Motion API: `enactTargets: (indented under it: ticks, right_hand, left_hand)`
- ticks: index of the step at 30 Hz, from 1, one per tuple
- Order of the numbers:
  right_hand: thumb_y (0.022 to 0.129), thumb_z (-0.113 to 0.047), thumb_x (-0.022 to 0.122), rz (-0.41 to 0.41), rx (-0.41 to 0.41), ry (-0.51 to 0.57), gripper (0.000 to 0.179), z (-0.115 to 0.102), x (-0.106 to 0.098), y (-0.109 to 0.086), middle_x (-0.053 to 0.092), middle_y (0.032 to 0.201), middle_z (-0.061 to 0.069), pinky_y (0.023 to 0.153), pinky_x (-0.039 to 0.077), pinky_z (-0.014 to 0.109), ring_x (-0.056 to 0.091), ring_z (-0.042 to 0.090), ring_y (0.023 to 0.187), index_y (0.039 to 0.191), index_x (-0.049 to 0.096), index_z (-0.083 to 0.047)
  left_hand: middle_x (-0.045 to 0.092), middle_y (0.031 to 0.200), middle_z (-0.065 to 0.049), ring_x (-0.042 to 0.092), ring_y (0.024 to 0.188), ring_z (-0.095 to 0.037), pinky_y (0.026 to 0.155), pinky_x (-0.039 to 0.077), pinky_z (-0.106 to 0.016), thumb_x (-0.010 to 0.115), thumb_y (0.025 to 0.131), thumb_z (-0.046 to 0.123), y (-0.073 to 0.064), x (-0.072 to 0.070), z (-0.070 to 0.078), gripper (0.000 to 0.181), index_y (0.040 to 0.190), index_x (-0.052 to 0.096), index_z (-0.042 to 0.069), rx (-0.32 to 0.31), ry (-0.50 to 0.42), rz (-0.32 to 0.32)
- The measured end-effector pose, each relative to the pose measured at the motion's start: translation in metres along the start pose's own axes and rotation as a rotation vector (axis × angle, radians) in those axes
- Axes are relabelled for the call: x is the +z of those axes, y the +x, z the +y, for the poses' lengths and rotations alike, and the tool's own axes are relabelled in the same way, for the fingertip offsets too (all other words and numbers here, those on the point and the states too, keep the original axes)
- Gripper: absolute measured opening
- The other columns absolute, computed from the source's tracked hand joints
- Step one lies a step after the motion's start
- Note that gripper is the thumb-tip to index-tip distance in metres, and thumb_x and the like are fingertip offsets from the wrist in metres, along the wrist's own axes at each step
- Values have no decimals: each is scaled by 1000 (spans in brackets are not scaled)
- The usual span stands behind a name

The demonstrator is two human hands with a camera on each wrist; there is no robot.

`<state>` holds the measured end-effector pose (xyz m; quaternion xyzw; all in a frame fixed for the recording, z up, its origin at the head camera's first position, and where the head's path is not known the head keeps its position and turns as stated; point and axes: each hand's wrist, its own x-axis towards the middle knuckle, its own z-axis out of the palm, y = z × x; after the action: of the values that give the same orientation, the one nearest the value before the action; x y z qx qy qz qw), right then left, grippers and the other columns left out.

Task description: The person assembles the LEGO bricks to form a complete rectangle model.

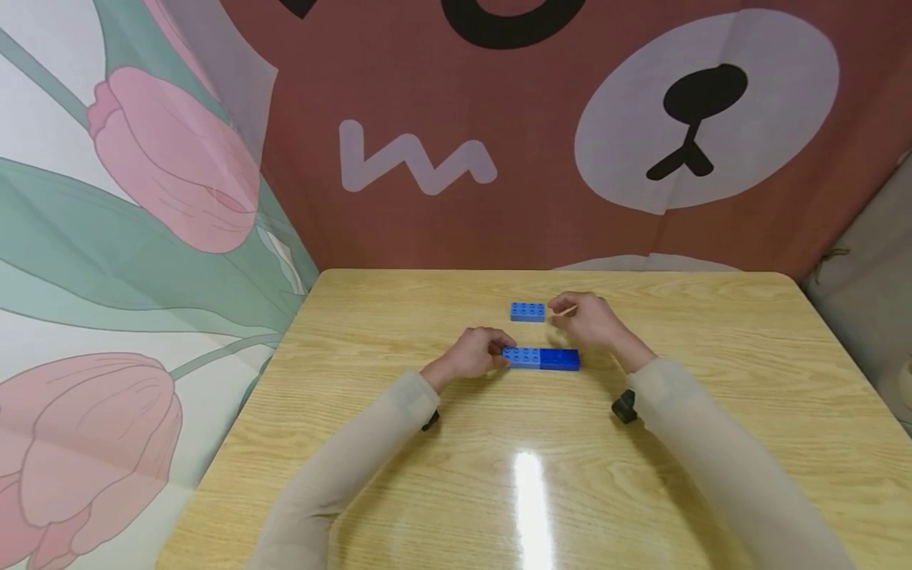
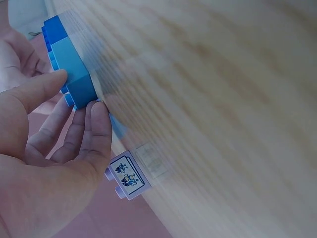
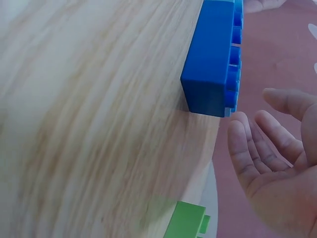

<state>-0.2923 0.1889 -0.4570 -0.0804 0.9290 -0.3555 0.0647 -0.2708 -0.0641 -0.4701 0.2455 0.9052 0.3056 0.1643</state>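
A light blue toy building brick and a dark blue brick lie end to end on the table, studs up. My left hand pinches the left end of the light blue brick, thumb on one side and fingers on the other in the left wrist view. Farther back sits another blue brick with studs. Just right of it is my right hand, thumb and fingers apart. In the right wrist view that hand holds nothing, near the dark blue brick.
A light purple brick with a printed picture stands beyond my left hand. A green brick shows at the bottom of the right wrist view. The wooden table ends at a brown printed cloth behind.
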Motion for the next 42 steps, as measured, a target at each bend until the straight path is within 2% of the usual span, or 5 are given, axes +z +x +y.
enactTargets:
  ticks: [12,22,35,42]
  right_hand:
    - [97,-25,65,3,11,46,34,2,4,11,66,128,15,90,57,46,68,33,111,128,65,-9]
    - [99,-24,62,-48,23,84,42,6,10,20,60,137,17,91,57,46,66,35,115,137,58,-9]
    - [96,-21,66,-49,25,58,43,1,15,32,60,137,18,85,59,40,70,31,104,136,59,-8]
    - [95,-22,68,-63,44,52,42,1,20,38,61,136,15,95,55,46,60,33,120,134,61,-11]
  left_hand:
    - [71,118,-2,67,107,-16,92,55,-28,72,94,19,0,-1,-1,31,124,69,16,0,-3,2]
    - [72,115,-1,68,103,-14,88,56,-28,72,93,20,2,0,-1,31,124,70,17,6,12,-11]
    - [72,116,-1,68,105,-15,89,55,-28,72,94,19,1,-3,2,30,124,69,18,-5,9,-10]
    - [72,115,-1,68,104,-14,88,56,-27,72,94,19,1,-2,3,31,124,69,17,-8,17,-10]
